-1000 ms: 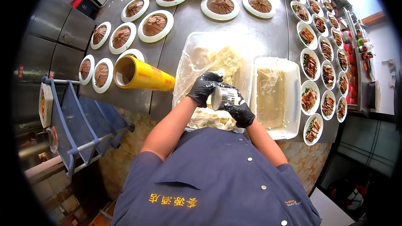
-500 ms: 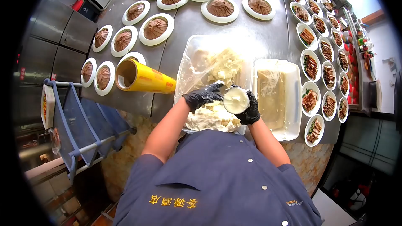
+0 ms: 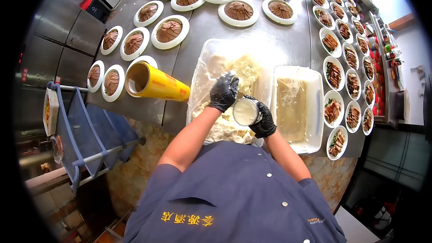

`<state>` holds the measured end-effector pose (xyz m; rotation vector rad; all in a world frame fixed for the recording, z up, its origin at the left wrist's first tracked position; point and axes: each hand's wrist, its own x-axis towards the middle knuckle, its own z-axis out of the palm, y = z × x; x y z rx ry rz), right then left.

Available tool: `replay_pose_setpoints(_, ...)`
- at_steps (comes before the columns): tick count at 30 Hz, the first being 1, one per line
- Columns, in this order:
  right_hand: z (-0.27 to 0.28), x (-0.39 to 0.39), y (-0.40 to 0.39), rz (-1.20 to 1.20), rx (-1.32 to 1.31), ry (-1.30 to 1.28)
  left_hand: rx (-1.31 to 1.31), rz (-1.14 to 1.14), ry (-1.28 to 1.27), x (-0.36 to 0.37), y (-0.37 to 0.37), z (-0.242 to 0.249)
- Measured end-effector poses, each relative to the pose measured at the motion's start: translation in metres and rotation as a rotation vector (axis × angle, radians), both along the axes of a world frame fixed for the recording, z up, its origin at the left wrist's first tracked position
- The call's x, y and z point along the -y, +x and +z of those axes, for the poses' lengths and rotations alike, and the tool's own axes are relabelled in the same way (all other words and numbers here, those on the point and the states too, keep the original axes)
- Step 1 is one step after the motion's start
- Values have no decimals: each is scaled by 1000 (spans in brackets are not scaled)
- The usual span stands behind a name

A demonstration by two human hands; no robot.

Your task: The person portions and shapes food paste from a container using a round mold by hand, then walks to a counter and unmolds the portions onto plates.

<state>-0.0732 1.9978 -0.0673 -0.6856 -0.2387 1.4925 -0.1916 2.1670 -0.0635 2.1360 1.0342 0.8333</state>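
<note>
My right hand, in a black glove, is closed around the side of a small round bowl. The bowl's mouth is tilted up and to the left, and its inside looks pale. My left hand, also black-gloved, is just above and left of the bowl with its fingers curled together. White bits stick to its fingertips; what it grips, if anything, is hidden. Both hands are over a clear plastic tub holding a pale, lumpy, mashed-looking food, with crumpled clear film inside.
A second clear tub with cloudy contents stands at the right. A yellow roll of wrap lies left of the tubs. Plates of sliced meat fill the far left, and bowls of meat strips line the right. A blue cart stands lower left.
My left hand has moved up and right, from fingers stretched toward the bowl to curled. The bowl in my right hand has shifted slightly left and down and tilted.
</note>
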Motion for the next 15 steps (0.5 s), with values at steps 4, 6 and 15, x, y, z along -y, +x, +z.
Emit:
replay_pose_setpoints(4, 13, 2, 2, 3, 864, 123, 226, -29, -201, 4, -7, -4)
replay_pose_setpoints(6, -8, 0, 2, 35, 517, 68, 327, -108, -322, 21, 0, -5)
replay_pose_setpoints(15, -5, 4, 17, 40, 1183, 45, -77, -129, -386, -1, -12, -15)
